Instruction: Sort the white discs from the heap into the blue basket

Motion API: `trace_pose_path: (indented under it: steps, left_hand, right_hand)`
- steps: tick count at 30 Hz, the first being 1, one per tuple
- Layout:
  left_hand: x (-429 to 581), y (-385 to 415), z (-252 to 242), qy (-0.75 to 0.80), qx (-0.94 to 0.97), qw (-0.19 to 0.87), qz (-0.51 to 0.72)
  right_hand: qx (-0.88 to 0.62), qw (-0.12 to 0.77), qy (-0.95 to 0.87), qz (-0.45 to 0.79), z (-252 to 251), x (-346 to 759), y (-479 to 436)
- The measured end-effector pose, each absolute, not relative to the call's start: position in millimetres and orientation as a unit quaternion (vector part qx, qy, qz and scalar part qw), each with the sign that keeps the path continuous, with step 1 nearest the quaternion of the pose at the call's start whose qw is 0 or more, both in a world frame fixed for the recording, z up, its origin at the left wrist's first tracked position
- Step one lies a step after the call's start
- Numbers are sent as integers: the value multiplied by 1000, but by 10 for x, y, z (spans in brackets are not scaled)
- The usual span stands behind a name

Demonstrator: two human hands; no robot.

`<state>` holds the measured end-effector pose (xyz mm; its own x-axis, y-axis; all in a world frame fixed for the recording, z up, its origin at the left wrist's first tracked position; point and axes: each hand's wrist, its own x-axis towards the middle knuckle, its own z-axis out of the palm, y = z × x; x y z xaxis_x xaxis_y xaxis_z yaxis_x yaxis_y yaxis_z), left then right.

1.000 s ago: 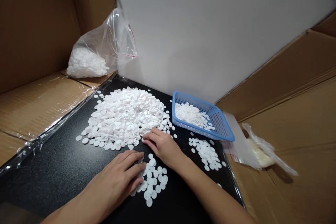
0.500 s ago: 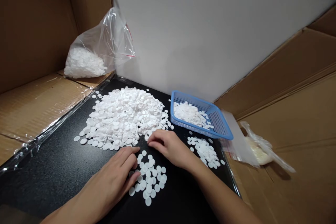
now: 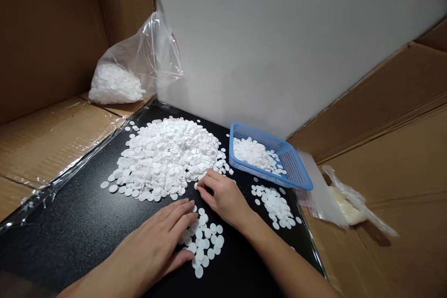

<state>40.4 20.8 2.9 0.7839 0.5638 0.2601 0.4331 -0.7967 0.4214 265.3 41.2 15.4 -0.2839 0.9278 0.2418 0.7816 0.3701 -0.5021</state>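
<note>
A big heap of small white discs (image 3: 167, 156) lies on a black tabletop (image 3: 80, 223). My left hand (image 3: 157, 242) lies flat, fingers stretched out, with its fingertips on a small spread of discs (image 3: 206, 242) near me. My right hand (image 3: 221, 195) rests at the near right edge of the big heap, fingers curled down onto the discs there; whether it grips one I cannot make out. Another small patch of discs (image 3: 275, 205) lies to the right of that hand.
A blue mesh basket (image 3: 296, 172) with discs in it stands at the right, below a white wall. A clear bag of discs (image 3: 118, 79) sits on cardboard at the back left. Another plastic bag (image 3: 345, 200) lies on cardboard to the right. Cardboard walls enclose both sides.
My right hand drew back from the heap's edge, then moved to it again. My left hand stayed on the small spread, whose discs shifted slightly.
</note>
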Motion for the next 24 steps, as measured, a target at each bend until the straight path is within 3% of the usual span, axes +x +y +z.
trace_pose_path:
  steps: [3, 7, 12, 18, 24]
  left_hand:
    - [400, 201, 11, 289, 926, 166, 179]
    - [398, 196, 27, 296, 925, 170, 166]
    - [397, 209, 7, 291, 929, 158, 166]
    - [397, 213, -46, 288, 927, 157, 181]
    - [407, 217, -40, 283, 935, 124, 174]
  right_hand:
    - [-547, 270, -748, 263, 251, 2644, 365]
    - [-606, 224, -660, 384, 344, 2666, 332]
    - [-660, 174, -642, 349, 356, 2742, 361]
    - [-564, 255, -736, 274, 272, 2695, 372]
    - [-538, 229, -782, 217, 134, 2653, 377]
